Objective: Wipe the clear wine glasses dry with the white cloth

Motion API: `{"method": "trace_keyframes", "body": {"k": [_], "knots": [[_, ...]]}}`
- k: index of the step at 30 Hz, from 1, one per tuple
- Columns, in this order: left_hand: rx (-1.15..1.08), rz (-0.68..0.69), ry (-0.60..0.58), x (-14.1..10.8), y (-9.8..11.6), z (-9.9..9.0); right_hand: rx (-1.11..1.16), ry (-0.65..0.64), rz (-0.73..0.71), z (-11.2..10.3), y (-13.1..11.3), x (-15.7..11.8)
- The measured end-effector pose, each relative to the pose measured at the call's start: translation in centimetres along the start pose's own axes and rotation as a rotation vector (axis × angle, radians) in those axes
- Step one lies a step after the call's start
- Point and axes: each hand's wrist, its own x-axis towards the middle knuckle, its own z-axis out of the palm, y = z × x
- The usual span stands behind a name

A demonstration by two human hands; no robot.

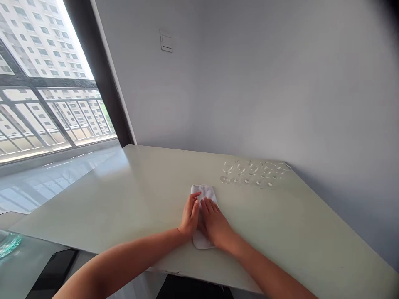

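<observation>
A folded white cloth [202, 241] lies lengthwise on the pale table [149, 199] in front of me. My right hand [215, 222] rests flat on its right half, fingers stretched forward and side by side. On the cloth's left edge stands my left hand [189, 216], turned on its side with thumb and fingers apart. Between the two hands there is a narrow gap, and neither grips the cloth. Several clear stemmed glasses [246, 172] stand in rows farther back on the right, apart from both hands.
Grey walls [264, 83] border the table's back and right sides. At lower left, a black phone-like slab [51, 272] and a greenish glass dish [9, 244] sit on a lower surface. A dark object [193, 287] shows below the front edge. Beyond is a railed window [46, 104].
</observation>
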Motion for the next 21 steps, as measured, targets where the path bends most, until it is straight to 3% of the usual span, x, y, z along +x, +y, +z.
{"method": "trace_keyframes", "body": {"k": [2, 5, 11, 16, 19, 21], "knots": [[-0.011, -0.05, 0.053, -0.1, 0.1, -0.1, -0.063, -0.119, -0.024, 0.0, 1.1, -0.6], [-0.024, -0.114, 0.068, 0.0, 0.0, -0.5, -0.082, -0.19, -0.03, -1.2, 3.3, -2.0], [-0.096, -0.111, 0.006, 0.0, -0.5, -0.4, -0.139, -0.106, 0.126, -4.4, 8.6, -6.5], [-0.156, -0.175, -0.022, -0.1, -0.5, -0.4, -0.326, -0.039, 0.469, -9.2, 17.3, -11.1], [-0.171, -0.202, -0.013, 0.0, -0.4, -0.6, -0.424, 0.024, 0.781, -12.2, 23.4, -14.9], [-0.189, -0.209, 0.003, 0.0, -0.3, -0.5, -0.501, 0.062, 0.967, -13.5, 26.2, -17.4]]}}
